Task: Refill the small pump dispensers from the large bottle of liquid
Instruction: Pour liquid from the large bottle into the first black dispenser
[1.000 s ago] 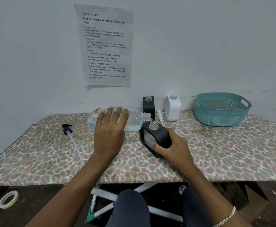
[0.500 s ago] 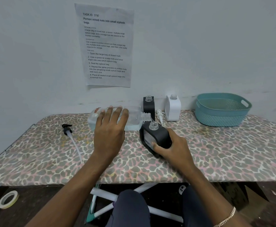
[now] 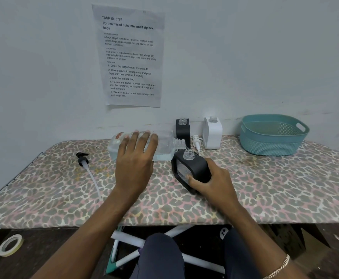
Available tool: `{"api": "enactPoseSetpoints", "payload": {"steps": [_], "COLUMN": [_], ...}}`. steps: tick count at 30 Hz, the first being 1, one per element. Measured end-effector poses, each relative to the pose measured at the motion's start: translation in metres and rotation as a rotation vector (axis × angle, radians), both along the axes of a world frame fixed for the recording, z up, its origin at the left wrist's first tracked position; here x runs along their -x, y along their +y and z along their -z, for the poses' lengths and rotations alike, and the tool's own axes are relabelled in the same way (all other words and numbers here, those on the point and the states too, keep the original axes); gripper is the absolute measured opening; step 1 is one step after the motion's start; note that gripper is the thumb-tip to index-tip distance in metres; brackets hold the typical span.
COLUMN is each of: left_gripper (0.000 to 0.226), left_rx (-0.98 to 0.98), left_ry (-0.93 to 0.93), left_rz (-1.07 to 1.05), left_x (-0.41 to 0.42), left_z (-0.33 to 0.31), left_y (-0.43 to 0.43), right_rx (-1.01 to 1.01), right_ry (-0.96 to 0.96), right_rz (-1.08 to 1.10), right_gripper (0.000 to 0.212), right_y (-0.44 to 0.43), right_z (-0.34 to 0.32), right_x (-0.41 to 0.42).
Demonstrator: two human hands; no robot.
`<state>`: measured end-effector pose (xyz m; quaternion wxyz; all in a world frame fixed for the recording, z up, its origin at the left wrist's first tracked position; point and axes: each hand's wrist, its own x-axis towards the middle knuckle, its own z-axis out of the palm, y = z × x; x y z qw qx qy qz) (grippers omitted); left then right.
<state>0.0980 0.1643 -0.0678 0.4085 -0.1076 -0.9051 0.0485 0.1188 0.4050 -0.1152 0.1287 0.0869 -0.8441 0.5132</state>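
Lying nearby: black pump [image 3: 82,159], teal basket [image 3: 271,146].

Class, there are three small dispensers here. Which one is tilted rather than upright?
The nearer black dispenser, gripped by the right hand; the other black dispenser and the white dispenser stand upright by the wall.

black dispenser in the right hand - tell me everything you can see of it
The black dispenser is a squarish bottle: matte black shell, clear window on its front face, clear threaded neck, open with no pump fitted. It leans toward the large bottle, base on the leopard-print table cover. The right hand grips its lower side, thumb at the window's edge. The large bottle's open mouth sits just above the neck; whether they touch is unclear.
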Motion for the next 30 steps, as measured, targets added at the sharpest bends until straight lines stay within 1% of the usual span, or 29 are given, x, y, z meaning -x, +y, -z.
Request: {"api": "enactPoseSetpoints", "payload": {"steps": [5, 30], "left_gripper": [0.066, 0.062], "left_rx": [0.003, 0.009], "left_ry": [-0.006, 0.002], "left_rz": [-0.002, -0.001], "left_x": [0.0005, 0.0003], "left_z": [-0.0004, -0.0022], "left_y": [0.0007, 0.0030], "right_rx": [0.003, -0.010], "right_ry": [-0.004, 0.022], "right_rz": [0.001, -0.005], "right_gripper": [0.040, 0.038], "right_y": [0.0001, 0.0004], "right_z": [-0.0004, -0.0009], "right_x": [-0.0001, 0.0005]}}
